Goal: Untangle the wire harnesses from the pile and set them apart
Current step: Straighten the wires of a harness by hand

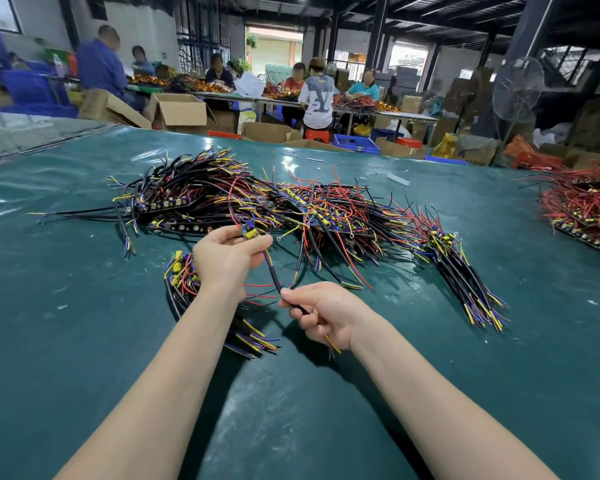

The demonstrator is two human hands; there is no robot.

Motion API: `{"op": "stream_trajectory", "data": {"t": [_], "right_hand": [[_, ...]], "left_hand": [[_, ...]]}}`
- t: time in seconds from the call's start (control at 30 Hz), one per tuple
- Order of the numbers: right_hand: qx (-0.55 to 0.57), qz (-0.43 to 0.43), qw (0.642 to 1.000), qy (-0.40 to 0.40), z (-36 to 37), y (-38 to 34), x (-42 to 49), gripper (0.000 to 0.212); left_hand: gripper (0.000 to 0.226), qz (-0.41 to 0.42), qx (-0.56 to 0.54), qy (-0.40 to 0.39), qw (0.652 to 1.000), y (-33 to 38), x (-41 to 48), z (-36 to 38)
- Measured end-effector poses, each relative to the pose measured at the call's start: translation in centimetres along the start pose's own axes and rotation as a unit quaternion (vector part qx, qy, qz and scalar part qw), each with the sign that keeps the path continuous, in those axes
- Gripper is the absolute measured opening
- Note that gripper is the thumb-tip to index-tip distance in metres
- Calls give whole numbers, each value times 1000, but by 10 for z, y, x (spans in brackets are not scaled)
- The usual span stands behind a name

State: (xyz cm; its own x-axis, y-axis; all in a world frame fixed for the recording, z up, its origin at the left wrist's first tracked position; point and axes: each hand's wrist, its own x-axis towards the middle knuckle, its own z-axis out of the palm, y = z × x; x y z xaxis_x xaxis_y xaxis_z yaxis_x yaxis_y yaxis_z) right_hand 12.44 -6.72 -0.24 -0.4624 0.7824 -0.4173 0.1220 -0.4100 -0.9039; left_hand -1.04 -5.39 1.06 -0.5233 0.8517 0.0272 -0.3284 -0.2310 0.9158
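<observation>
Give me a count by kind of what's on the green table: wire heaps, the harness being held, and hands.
Big tangled pile: 1
Smaller bundles: 2, near bundle and right bundle
Red-wire heap: 1
Held harness: 1
Hands: 2, left hand and right hand
Total: 7

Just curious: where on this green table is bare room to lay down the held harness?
Bare table: left of the small bundle, and between the right hand and the fanned bundle. Crowded: the middle, under the big pile beyond the harness.
</observation>
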Motion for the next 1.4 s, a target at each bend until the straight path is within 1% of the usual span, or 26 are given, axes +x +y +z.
{"op": "stream_trajectory", "data": {"t": [0.07, 0.13, 0.3, 0.47, 0.53, 0.63, 0.8, 0.87, 0.93, 1.0, 1.13, 1.2, 1.3, 1.33, 1.37, 1.4], "right_hand": [[-10, -20, 1000, 11, 0, 2, 0, 28], [-2, -28, 1000, -5, -8, 1, -2, 28], [-17, 4, 998, -56, -28, -2, -12, 23], [-66, 22, 997, -37, -26, -2, -14, 28], [-46, 22, 998, -27, -28, -2, -13, 31], [-8, 14, 999, -37, -30, -1, -11, 30], [66, 2, 994, -85, -40, -2, -13, 25], [29, 9, 995, -95, -40, -2, -14, 25], [-75, 11, 994, -82, -35, -2, -14, 23], [-173, 9, 983, -56, -30, -2, -14, 25], [-302, -26, 953, -1, -24, -3, -14, 34], [-330, -38, 943, 1, -23, -2, -14, 36], [-340, -42, 938, -57, -23, 1, -16, 43], [-343, -38, 935, -77, -25, 1, -17, 45], [-344, -37, 935, -82, -28, 0, -19, 48], [-336, -41, 939, -64, -31, -2, -19, 51]], "left_hand": [[31, 15, -11, 12, 1000, 2, 3, -5], [31, 29, -12, 24, 999, 3, 7, -9], [31, 36, -16, 39, 998, 6, 12, -12], [30, 43, -43, 44, 997, 14, 16, -16], [30, 37, -56, 49, 997, 15, 16, -18], [33, 35, -57, 62, 996, 15, 14, -18], [33, 42, -60, 73, 995, 15, 16, -20], [32, 45, -60, 75, 994, 15, 17, -20], [30, 46, -58, 71, 995, 16, 18, -22], [28, 39, -54, 64, 996, 15, 20, -25], [30, 39, -43, 53, 997, 13, 21, -27], [29, 45, -39, 44, 997, 11, 21, -26], [25, 47, -54, 24, 997, 11, 24, -25], [22, 33, -72, 6, 997, 12, 23, -24], [20, 11, -92, -21, 995, 12, 23, -23], [19, -19, -112, -54, 992, 13, 21, -22]]}}
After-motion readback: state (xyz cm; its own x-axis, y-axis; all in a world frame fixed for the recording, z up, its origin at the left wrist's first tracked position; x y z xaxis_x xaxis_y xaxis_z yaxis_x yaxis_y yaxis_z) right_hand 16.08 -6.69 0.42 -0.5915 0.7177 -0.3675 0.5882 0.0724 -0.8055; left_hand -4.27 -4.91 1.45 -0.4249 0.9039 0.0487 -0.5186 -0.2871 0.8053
